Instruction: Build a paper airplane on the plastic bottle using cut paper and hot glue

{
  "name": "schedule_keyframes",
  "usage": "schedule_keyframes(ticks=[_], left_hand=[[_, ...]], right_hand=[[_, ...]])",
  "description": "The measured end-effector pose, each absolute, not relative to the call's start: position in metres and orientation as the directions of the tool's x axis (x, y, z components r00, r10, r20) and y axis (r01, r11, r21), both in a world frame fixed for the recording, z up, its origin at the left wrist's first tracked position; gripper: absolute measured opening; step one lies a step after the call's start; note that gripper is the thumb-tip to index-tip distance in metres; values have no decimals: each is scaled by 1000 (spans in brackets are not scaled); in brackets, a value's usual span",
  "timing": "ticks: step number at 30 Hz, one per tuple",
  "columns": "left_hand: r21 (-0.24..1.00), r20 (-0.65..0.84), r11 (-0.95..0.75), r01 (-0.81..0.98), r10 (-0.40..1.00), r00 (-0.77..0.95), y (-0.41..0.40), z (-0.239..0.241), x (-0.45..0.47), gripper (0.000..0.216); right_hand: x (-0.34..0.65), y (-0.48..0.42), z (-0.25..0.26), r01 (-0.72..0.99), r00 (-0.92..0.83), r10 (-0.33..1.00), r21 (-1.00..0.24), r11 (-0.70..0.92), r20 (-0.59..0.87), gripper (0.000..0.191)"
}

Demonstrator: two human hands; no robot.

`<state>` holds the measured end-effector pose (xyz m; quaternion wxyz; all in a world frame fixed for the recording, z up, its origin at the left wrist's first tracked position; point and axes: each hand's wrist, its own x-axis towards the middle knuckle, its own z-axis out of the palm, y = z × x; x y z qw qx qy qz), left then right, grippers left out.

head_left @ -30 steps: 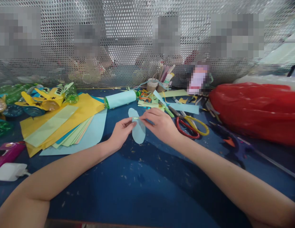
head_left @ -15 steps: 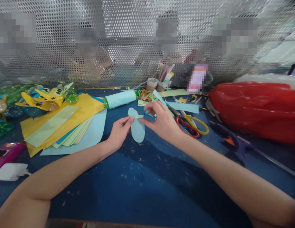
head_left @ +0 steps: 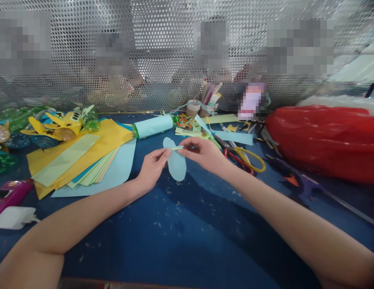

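From here, I see the left hand (head_left: 152,166) pinching a blue paper shape (head_left: 177,166) well in from the table's (head_left: 187,245) near edge. The right hand (head_left: 206,154) grips the pale strip (head_left: 175,148) across it.

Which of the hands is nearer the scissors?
Right. The right hand is just left of the scissors in the picture; the left hand is farther off, mostly left of the light-blue paper cutout.

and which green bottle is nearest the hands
The light-blue-wrapped bottle, lying on its side just beyond the left hand. The other green bottles are grouped farther off to the left.
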<state>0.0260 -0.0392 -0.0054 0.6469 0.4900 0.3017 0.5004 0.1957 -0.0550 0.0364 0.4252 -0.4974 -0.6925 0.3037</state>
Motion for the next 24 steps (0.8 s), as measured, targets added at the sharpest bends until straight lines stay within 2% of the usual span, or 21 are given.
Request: schedule_keyframes(ticks=[9, 18, 24], left_hand=[[951, 193, -105, -292, 938, 289, -36, -4, 21, 24], [953, 205, -127, -275, 938, 279, -32, -1, 18, 23], [946, 305, -246, -213, 900, 313, -31, 6, 16, 15]], right_hand=[[198, -54, 36, 385, -134, 953, -872, 303, 271, 30], [197, -56, 37, 328, -168, 938, -880, 344, 304, 25], [197, -56, 36, 320, -187, 927, -872, 371, 325, 23]])
